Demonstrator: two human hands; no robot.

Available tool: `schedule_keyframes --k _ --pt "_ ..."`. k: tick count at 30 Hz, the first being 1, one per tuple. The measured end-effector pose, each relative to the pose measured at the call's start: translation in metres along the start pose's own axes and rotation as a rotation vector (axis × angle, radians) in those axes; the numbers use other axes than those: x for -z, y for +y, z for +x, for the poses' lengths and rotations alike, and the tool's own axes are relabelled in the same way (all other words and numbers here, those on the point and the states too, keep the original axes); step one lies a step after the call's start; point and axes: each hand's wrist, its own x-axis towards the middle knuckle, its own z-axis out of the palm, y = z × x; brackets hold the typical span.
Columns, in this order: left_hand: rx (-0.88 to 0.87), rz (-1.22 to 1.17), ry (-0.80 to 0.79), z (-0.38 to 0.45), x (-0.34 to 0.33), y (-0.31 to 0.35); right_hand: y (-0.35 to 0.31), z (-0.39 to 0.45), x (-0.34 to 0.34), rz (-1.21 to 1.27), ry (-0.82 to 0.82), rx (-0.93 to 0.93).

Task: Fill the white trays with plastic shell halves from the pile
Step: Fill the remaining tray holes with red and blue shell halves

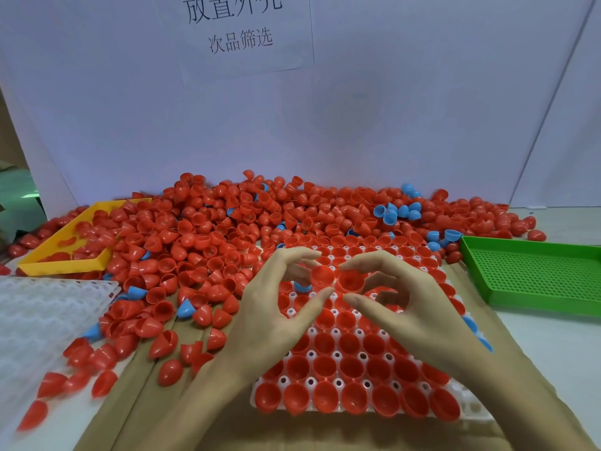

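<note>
We are working over the white tray (pixel 478 415) lying on the cardboard-covered worktop (pixel 195 428) in the near centre, and nearly every one of its cups is already holding a red shell half, open side up, with a few blue ones along its right edge. Our left hand (pixel 279 307) is hovering over the far part of the tray, fingers curled, and it is pinching a red shell half (pixel 322 275) between thumb and fingertips, dome side facing us. Our right hand (pixel 400 304) is mirroring it just beside, curling thumb and fingers around another red shell half (pixel 351 281) whose open hollow is facing us; the two halves are touching or nearly touching between the hands. Beyond the tray the pile (pixel 227 229) of shell halves is spreading across the far worktop against the white backboard (pixel 390 125), mostly red with scattered blue pieces (pixel 400 211), and loose halves are trailing down to the near left. At the far left a yellow tray (pixel 65 265) is sitting partly buried in the pile, and in front of it, at the left edge, a second white tray (pixel 42 310) is lying with its cups unfilled. On the right a green perforated tray (pixel 533 275) is resting beside the pile. A sheet with printed characters (pixel 240 27) is hanging on the backboard.
</note>
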Motion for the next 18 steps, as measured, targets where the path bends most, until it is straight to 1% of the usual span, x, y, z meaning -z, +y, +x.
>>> schedule_keyframes --k 3,6,9,11,13,15,18 --pt "0.113 -0.05 -0.079 0.0 -0.001 0.0 -0.003 -0.001 -0.001 0.07 -0.007 -0.032" --pt "0.217 -0.136 -0.15 -0.002 -0.003 0.003 -0.004 -0.001 -0.003 0.066 -0.034 -0.006" --pt "0.264 -0.175 -0.177 -0.003 -0.004 0.009 -0.004 -0.001 -0.006 0.03 -0.04 0.05" --pt "0.28 -0.212 -0.197 -0.003 -0.005 0.013 -0.003 -0.001 -0.008 -0.018 -0.029 0.096" --pt "0.289 -0.233 -0.204 -0.003 -0.006 0.017 -0.001 -0.001 -0.009 -0.072 0.023 0.103" --pt "0.279 -0.247 -0.207 -0.004 -0.006 0.02 0.001 -0.001 -0.009 -0.055 0.06 0.07" --pt "0.217 -0.217 -0.261 -0.004 -0.005 0.023 0.005 0.0 -0.007 -0.001 0.077 0.047"
